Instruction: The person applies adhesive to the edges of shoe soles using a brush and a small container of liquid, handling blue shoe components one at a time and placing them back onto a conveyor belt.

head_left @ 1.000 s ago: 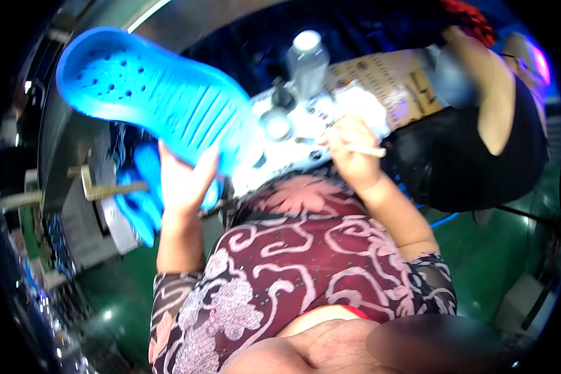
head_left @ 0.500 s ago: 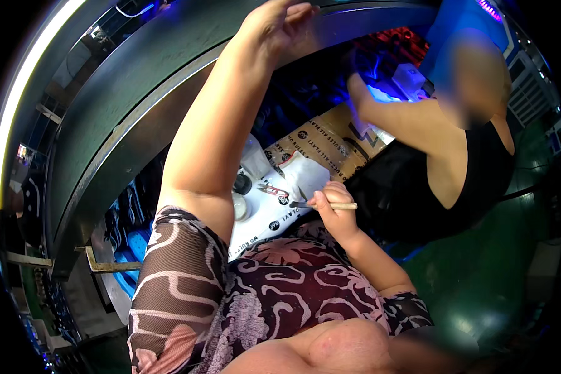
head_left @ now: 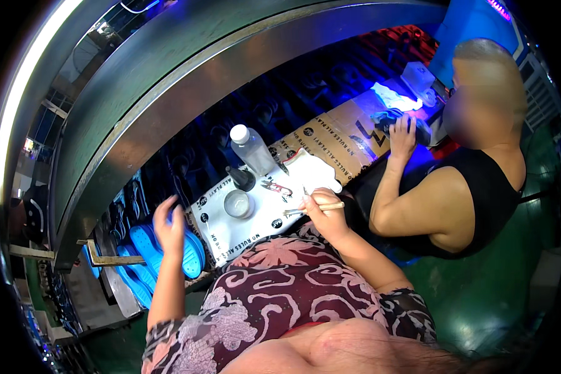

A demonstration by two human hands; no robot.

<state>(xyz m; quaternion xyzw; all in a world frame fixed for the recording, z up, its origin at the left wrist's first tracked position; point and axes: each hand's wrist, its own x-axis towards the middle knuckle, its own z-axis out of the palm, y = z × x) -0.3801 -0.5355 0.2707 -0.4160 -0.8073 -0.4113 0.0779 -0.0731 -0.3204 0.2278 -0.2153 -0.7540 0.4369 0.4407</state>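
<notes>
Left hand [head_left: 168, 225] raised, fingers spread, empty, over blue soles [head_left: 187, 252]; right hand [head_left: 324, 215] pinches a brush [head_left: 314, 208] above the white board [head_left: 249, 227]; bristle tip too small to make out

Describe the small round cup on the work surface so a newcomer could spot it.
Start at the printed white sheet on the bench. The cup sits in its middle, below the dark bottle. Unlike the tall clear bottle, it is low, open-topped and pale.
</notes>
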